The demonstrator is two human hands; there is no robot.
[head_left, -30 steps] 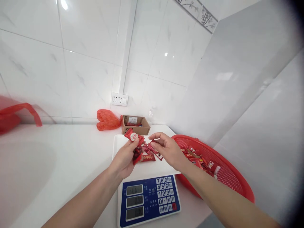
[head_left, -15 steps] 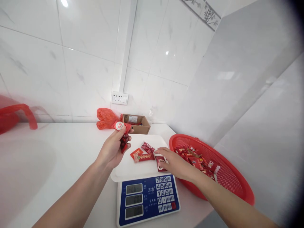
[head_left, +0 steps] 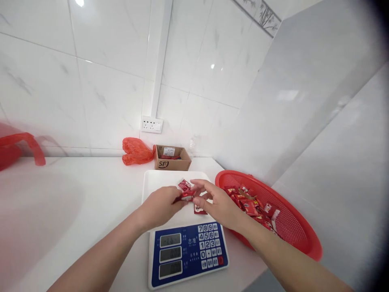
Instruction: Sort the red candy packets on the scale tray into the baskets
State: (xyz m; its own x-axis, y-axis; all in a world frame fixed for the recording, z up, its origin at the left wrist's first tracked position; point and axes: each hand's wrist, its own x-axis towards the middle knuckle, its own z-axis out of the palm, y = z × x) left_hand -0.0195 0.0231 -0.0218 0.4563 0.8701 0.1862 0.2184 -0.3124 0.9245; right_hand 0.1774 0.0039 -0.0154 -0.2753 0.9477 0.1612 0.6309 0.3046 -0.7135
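Over the white scale tray (head_left: pixel 153 180), my left hand (head_left: pixel 162 205) is closed on red packets (head_left: pixel 187 196). Facing it, my right hand (head_left: pixel 217 200) has its fingers apart and curved, with the fingertips close to the packets; whether they touch is unclear. A pink-red packet (head_left: pixel 184 185) lies on the tray behind my hands. Another dark red packet (head_left: pixel 199 209) with a white label lies below my right fingers. The blue keypad panel (head_left: pixel 191 251) of the scale faces me.
To the right stands a red perforated basket (head_left: pixel 291 227) with several red packets. Behind the scale are a cardboard box (head_left: pixel 174 164) and a red plastic bag (head_left: pixel 135 151). More red plastic (head_left: pixel 28 142) lies at the far left. A clear bottle (head_left: pixel 193 145) stands by the wall.
My left hand has come down and right with its packets, from beside the box to the tray's middle. My right hand has shifted slightly left and up off the labelled packet.
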